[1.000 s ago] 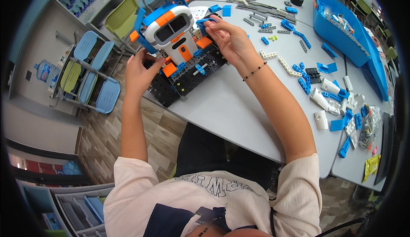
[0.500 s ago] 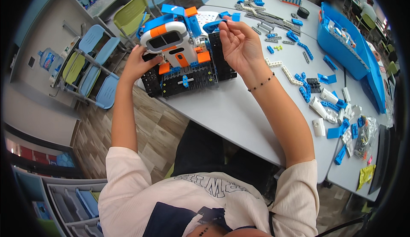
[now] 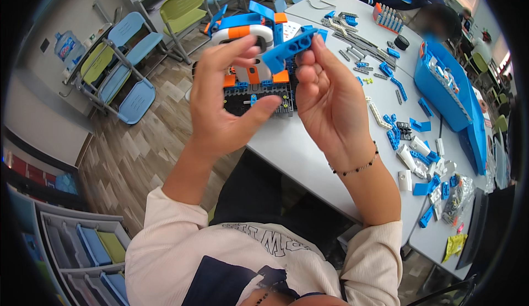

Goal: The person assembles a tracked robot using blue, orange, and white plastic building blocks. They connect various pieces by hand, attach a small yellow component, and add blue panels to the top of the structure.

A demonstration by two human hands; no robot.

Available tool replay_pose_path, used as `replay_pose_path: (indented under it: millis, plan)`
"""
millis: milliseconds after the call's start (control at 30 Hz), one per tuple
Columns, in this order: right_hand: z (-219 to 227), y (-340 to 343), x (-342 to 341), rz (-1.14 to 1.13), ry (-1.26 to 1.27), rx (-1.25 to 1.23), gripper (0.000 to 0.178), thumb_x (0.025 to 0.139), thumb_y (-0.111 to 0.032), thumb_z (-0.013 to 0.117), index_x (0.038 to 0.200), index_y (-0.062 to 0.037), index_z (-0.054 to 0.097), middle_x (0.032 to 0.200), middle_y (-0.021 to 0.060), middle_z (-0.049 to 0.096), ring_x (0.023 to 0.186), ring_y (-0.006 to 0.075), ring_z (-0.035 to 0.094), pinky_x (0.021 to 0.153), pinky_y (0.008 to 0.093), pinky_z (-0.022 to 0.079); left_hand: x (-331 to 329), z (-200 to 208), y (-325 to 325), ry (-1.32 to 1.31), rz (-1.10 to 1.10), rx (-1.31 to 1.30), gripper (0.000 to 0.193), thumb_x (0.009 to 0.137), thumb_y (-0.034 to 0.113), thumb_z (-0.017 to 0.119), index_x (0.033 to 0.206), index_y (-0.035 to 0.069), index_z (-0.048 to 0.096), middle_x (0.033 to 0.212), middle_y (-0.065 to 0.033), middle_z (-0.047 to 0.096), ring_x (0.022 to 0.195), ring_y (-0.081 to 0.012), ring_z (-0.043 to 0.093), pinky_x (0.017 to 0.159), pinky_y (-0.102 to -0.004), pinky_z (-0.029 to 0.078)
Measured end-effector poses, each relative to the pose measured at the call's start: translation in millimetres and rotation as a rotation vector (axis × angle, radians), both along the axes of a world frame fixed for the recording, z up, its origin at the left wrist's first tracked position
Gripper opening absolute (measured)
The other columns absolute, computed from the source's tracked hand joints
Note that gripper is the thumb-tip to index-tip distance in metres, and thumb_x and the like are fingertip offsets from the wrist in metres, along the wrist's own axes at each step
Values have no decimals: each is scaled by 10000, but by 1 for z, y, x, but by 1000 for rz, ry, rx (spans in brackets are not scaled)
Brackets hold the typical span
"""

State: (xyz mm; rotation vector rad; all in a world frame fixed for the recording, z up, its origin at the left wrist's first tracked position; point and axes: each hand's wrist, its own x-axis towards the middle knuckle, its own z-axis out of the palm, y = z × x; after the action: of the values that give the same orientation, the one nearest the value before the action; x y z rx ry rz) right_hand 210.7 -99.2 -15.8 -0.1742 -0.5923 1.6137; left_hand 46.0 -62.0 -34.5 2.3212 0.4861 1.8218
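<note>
A blue plastic building piece (image 3: 287,51) with round holes is pinched between the thumb and fingers of my right hand (image 3: 337,99). My left hand (image 3: 220,105) is raised just left of the piece, its fingers and thumb spread apart, and holds nothing. Behind both hands a toy robot (image 3: 253,76) in white, orange, blue and black stands upright at the table's left part. My left hand covers part of its head and left side; my right hand hides much of its right side.
On the grey table (image 3: 308,152), loose blue, white and grey building parts (image 3: 394,132) lie to the right. A blue bin (image 3: 441,94) holds more parts at the right. Far back are a black wheel (image 3: 401,42) and an orange rack (image 3: 387,18). Another person leans in behind.
My left hand has let go of the robot's side and moved right, toward the blue piece. My right hand has brought that piece nearer to me, in front of the robot.
</note>
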Motion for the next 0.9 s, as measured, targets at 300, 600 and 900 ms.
replay_pose_path:
  millis: [300, 600, 900]
  plan:
    - [10, -18, -5, -71, -275, 98, 216, 846, -221, 671, 910, -33, 586, 759, 40, 614, 572, 94, 578, 481, 204, 435, 5, 9, -13, -200, -329, -475, 431, 867, 356, 652, 1089, -9, 596, 936, -46, 634, 883, -106, 576, 781, -252, 462]
    - [14, -25, -6, -174, -422, 213, 238, 817, -155, 683, 970, -8, 575, 846, 82, 622, 645, 114, 601, 551, 238, 492, 4, 5, -14, -240, -428, -411, 507, 852, 404, 651, 1145, -6, 594, 906, -13, 615, 849, -92, 548, 800, -256, 435]
    - [18, -18, -2, -324, -665, 359, 223, 833, -121, 682, 987, 13, 593, 880, 81, 646, 768, 108, 624, 671, 251, 542, -3, 12, -15, -25, -16, 33, 445, 742, 310, 760, 1098, 68, 650, 883, -27, 643, 697, -143, 558, 828, -288, 407]
